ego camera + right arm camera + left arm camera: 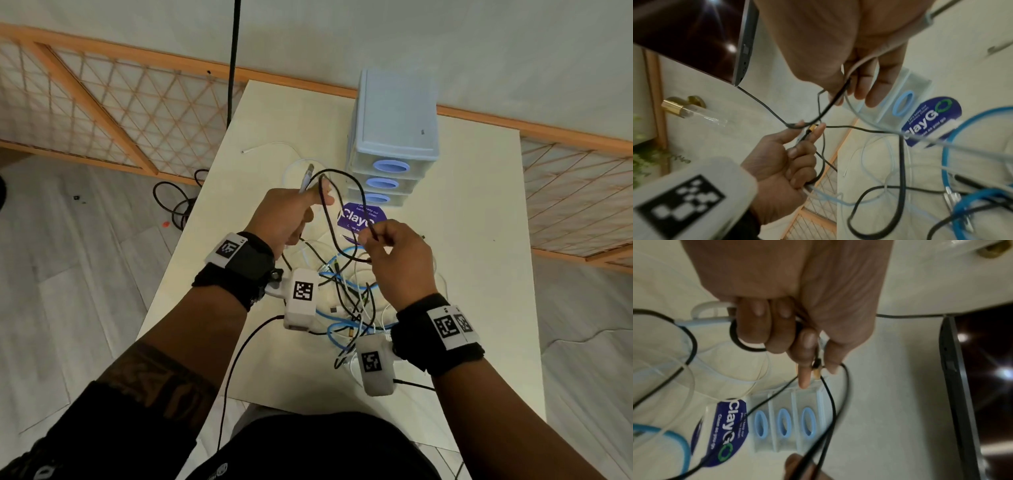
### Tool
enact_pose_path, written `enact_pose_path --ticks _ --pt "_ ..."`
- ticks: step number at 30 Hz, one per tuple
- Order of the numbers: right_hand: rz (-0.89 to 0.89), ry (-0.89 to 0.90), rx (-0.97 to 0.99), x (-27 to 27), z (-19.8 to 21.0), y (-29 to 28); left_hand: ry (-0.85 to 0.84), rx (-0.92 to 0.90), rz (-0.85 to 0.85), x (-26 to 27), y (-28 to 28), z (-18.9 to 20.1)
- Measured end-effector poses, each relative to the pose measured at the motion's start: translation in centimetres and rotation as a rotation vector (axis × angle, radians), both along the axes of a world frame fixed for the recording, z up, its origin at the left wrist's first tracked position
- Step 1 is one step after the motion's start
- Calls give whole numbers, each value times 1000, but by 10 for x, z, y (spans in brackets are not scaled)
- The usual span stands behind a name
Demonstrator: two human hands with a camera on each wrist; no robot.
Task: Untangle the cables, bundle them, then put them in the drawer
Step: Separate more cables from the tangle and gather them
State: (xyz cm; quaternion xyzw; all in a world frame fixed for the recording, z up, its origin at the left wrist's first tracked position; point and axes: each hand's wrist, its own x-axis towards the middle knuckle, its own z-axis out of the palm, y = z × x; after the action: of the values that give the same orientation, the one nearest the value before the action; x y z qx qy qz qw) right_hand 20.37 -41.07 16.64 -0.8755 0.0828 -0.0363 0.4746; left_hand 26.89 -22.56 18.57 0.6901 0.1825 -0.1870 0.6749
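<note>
A black cable (363, 197) loops in the air between both hands over the cream table (479, 240). My left hand (287, 219) grips it together with a white USB-tipped cable (307, 176); its fingers (777, 331) curl round both. Lower and to the right, my right hand (397, 260) pinches the same black cable (830, 107) between thumb and fingers (869, 91). A tangle of black, white and blue cables (352, 301) lies under the hands. The pale blue three-drawer unit (397, 120) stands behind, all drawers closed.
A purple ClayGo sticker (363, 219) lies in front of the drawers. One thin white cable (267, 145) trails toward the table's far left edge. Black cords (174, 202) coil on the floor to the left, beside a wooden lattice screen (120, 113).
</note>
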Motion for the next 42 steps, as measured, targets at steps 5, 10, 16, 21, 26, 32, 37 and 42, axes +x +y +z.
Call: enact_pose_path --ticks 5,10,16,21,26,32,37,42 --pt "-26 -9 122 4 3 -4 -18 -28 114 6 0 1" --pt "-119 -122 701 6 18 -17 83 32 327 14 24 -9" --pt "197 21 903 4 47 -11 -73 -67 177 8 19 6" --pt "127 193 514 3 31 12 -274 210 107 3 -1 16" --pt "278 402 261 2 12 11 -499 343 7 -3 -7 7" --pt "446 396 137 -1 20 21 -231 179 -350 -17 -24 -5" --pt "353 410 324 -2 20 20 -159 105 -132 -14 -30 -6" --pt "356 419 584 -15 15 20 -15 -209 253 11 -15 -6"
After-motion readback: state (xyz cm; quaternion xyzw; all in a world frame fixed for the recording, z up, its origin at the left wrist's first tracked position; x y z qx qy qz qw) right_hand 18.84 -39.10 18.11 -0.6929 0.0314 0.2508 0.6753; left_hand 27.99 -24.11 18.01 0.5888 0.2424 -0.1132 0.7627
